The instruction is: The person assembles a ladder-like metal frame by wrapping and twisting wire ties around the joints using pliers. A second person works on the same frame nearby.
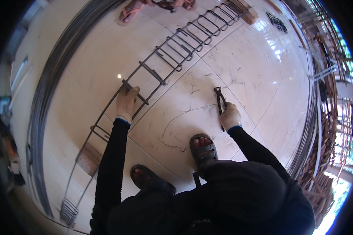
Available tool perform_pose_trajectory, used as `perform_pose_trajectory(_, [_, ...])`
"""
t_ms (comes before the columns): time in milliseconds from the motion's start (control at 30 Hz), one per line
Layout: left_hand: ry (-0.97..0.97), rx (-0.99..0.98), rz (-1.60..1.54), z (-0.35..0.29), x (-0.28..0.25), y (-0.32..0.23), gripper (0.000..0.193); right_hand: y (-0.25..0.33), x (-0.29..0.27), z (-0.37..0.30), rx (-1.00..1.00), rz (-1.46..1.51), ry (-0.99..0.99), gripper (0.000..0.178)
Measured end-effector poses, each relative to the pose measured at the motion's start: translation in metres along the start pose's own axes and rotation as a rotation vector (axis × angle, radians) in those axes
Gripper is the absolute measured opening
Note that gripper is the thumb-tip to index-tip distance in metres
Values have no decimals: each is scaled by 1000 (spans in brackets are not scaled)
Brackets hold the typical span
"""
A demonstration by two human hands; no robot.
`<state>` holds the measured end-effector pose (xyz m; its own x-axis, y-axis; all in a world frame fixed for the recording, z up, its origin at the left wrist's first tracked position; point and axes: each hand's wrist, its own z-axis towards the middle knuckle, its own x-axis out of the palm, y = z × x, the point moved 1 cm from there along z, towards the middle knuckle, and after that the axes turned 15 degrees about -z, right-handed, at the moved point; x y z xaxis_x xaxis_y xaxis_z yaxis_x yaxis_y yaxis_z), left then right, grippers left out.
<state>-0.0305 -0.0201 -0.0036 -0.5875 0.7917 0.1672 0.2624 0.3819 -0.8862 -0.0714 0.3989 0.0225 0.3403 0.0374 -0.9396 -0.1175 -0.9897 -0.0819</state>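
Note:
A long rebar cage [176,45] of dark rods and bent stirrups runs diagonally over the tiled floor, from the far right to the near left. My left hand [126,103], in a white glove, is closed around a stirrup [135,93] in its middle stretch. Off to the right, my gloved right hand [230,116] grips a pair of pincers [219,94], jaws pointing away from me. A thin wire [169,124] curves over the tiles from near the pincers toward my right foot; whether that hand also holds it, I cannot tell.
Wooden blocks [88,159] lie under the cage's two ends. Several stirrups [69,211] are bunched at its near end. Long rod bundles [53,84] line both sides. Another person's sandalled foot [130,11] is at the far edge. A dark bundle [276,22] lies far right.

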Motion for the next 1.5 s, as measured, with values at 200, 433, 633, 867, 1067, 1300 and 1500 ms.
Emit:
perform_pose_trajectory(200, [-133,124,328,-33,0,-2,78,-28,9,5,132,129,-329,36])
perform_pose_trajectory(433, [232,468,658,-172,6,-16,52,-38,-2,63,297,350,139,51])
perform_pose_trajectory(633, [1033,-316,1007,-199,-40,-73,45,-31,40,67,56,944,-123,17])
perform_pose_trajectory(867, [220,58,1234,-175,-60,-122,72,30,-38,25,-217,1268,486,24])
perform_pose_trajectory(1067, [35,310,1132,-125,-156,-109,121,58,-146,25,-584,846,641,17])
perform_pose_trajectory(1300, [-67,192,1106,-122,-170,-101,123,74,-144,36,-806,390,604,12])
perform_pose_trajectory(1500, [77,213,1232,-133,-153,-80,140,99,-84,2,-383,1018,766,30])
